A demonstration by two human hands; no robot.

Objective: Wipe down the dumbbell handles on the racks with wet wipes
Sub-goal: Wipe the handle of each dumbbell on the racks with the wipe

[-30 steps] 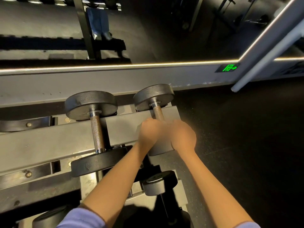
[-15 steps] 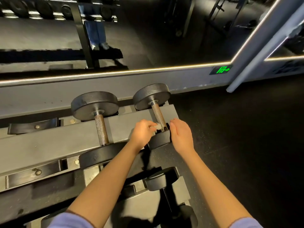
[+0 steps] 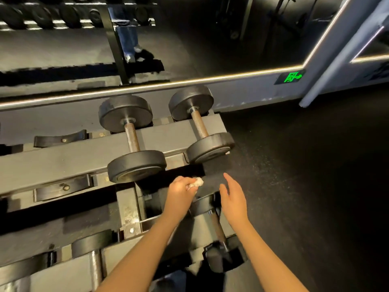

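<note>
The lower dumbbell (image 3: pixel 203 205) on the rack (image 3: pixel 63 159) is the thing to steer by. Its handle (image 3: pixel 217 228) runs from the far head, under the hands, back toward the person, leaning slightly right. The left grip (image 3: pixel 181 190) is clenched round a balled white wet wipe (image 3: pixel 196 182). The wipe pokes out past the knuckles, just beyond and a little left of that far head. The right grip (image 3: pixel 233 199) is released, fingers straight and spread, holding nothing, just right of the same head.

So the handle lies behind both hands, nearer the person. The right wrist passes closest alongside it, but the wipe is in the left. I judge the coming move to be a draw-back of the left hand along that axis and down onto the bar.

Straight beyond the lower dumbbell, on the rack's upper tier, sits the end dumbbell (image 3: pixel 199 127). Beyond and to the left sits a second dumbbell (image 3: pixel 132 137). Both handles lie roughly parallel to the lower one. No wipe packet or bin shows.
</note>
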